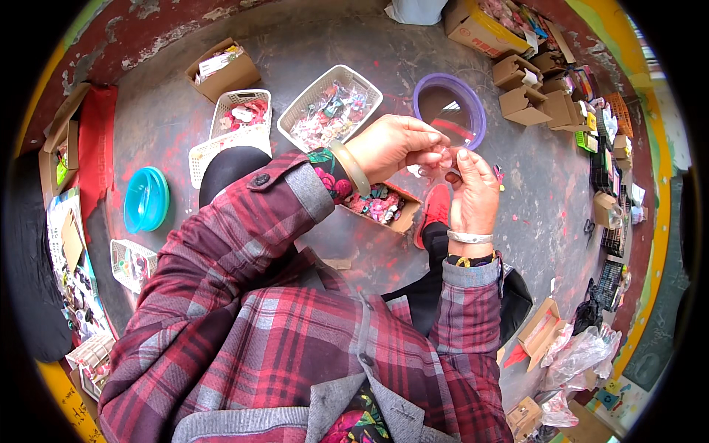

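Out in front of me, my left hand [405, 146] and my right hand [474, 193] come close together. A small, pale pink, soft-looking piece [444, 157] is pinched in the fingertips of my left hand. The thumb and fingers of my right hand close in at its other side; what exactly they grip is too small to make out. Below the hands, a small cardboard box [405, 218] holds pink, red and dark little pieces. Beyond them stand a white plastic basket [301, 100] of small wrapped pieces and a purple-rimmed basin [417, 103].
Left of the big basket are a smaller white basket [255, 94] with red and pink pieces, an open carton [240, 76] and teal basins [140, 199]. Cardboard boxes [523, 105] and crates line the right wall. Clear plastic bags [583, 358] lie at lower right.
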Tool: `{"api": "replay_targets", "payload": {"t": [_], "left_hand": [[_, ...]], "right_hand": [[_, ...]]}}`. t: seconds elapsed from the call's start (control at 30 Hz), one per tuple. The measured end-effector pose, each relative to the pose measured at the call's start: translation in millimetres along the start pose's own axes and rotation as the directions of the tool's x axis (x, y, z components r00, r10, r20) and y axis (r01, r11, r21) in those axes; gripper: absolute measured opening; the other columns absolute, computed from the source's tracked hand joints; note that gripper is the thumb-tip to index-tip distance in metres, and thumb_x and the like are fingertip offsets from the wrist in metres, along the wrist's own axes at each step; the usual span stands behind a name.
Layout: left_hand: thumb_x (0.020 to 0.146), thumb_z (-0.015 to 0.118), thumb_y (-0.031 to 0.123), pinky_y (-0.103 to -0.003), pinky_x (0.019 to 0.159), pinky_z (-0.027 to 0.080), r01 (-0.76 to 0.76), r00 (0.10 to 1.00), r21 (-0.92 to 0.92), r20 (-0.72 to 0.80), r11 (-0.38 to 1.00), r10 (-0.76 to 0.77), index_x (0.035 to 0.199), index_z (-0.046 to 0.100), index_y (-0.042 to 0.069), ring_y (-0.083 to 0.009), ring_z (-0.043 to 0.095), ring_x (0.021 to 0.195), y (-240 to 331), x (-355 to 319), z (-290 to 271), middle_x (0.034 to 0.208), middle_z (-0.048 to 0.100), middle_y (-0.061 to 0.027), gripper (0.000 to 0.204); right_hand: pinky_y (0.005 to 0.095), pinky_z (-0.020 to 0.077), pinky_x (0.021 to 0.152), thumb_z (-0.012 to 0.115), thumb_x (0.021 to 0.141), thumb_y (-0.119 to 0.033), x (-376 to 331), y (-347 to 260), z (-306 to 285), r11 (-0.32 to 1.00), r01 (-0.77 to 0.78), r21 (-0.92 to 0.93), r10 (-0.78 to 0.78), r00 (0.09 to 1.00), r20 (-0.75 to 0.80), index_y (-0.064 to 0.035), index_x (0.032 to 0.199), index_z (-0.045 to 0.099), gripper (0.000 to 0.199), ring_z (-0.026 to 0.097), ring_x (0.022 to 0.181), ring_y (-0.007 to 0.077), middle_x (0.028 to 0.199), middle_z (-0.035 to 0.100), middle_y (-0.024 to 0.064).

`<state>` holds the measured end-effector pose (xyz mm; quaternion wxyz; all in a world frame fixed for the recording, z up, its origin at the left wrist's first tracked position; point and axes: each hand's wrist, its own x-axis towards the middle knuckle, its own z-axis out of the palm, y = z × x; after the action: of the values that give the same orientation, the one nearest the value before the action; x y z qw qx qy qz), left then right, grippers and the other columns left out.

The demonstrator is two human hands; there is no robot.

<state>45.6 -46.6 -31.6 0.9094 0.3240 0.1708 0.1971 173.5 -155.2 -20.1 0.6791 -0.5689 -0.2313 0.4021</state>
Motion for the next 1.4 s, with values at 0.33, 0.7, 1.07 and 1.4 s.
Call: {"api": "replay_targets", "payload": {"t": [0.33, 0.7, 1.07, 1.4], "left_hand": [[0.093, 0.046, 0.014, -0.024, 0.081, 0.05, 0.045, 0.998, 0.007, 0.034, 0.999, -0.046, 0.104, 0.055, -0.009, -0.0175, 0.061, 0.088, -2, 4, -7, 0.096, 0.061, -0.0139, 0.027], [0.093, 0.045, 0.016, -0.027, 0.083, 0.051, 0.116, 0.992, -0.07, 0.063, 0.991, -0.111, 0.105, 0.051, -0.008, -0.0248, 0.062, 0.092, 0, 1, -7, 0.099, 0.059, -0.0177, 0.027], [0.093, 0.046, 0.014, -0.028, 0.076, 0.053, 0.056, 0.996, 0.196, -0.077, 0.979, -0.042, 0.103, 0.053, -0.007, -0.0203, 0.064, 0.079, -4, 2, 0, 0.091, 0.062, -0.0134, 0.025], [0.093, 0.046, 0.013, -0.027, 0.07, 0.053, -0.036, 0.999, 0.574, 0.016, 0.818, 0.033, 0.099, 0.057, -0.005, -0.0117, 0.06, 0.076, -19, 6, -1, 0.086, 0.062, -0.0069, 0.021]], "right_hand": [[0.0214, 0.0426, 0.063, 0.061, 0.085, -0.016, 1, 0, 0, 0.999, 0.025, -0.023, -0.026, 1.0, -0.011, -0.0002, 0.092, 0.062, 0.017, 0.056, 0.07, 0.0089, 0.082, 0.063, 0.0033], [0.0248, 0.0447, 0.063, 0.057, 0.088, -0.019, 3, 3, -8, 0.992, -0.082, 0.1, 0.079, 0.996, 0.035, -0.0022, 0.087, 0.061, 0.017, 0.056, 0.066, 0.0114, 0.078, 0.062, 0.0041], [0.0307, 0.0452, 0.069, 0.061, 0.081, -0.008, -1, -19, 5, 0.128, 0.577, -0.807, -0.766, 0.575, 0.289, -0.0032, 0.089, 0.063, 0.009, 0.057, 0.075, 0.0197, 0.083, 0.061, 0.0069], [0.0334, 0.0416, 0.072, 0.064, 0.072, -0.009, -3, -6, 7, 0.029, 0.602, -0.798, -0.578, 0.661, 0.478, -0.0075, 0.084, 0.065, 0.013, 0.056, 0.079, 0.0214, 0.081, 0.06, 0.0039]]}}
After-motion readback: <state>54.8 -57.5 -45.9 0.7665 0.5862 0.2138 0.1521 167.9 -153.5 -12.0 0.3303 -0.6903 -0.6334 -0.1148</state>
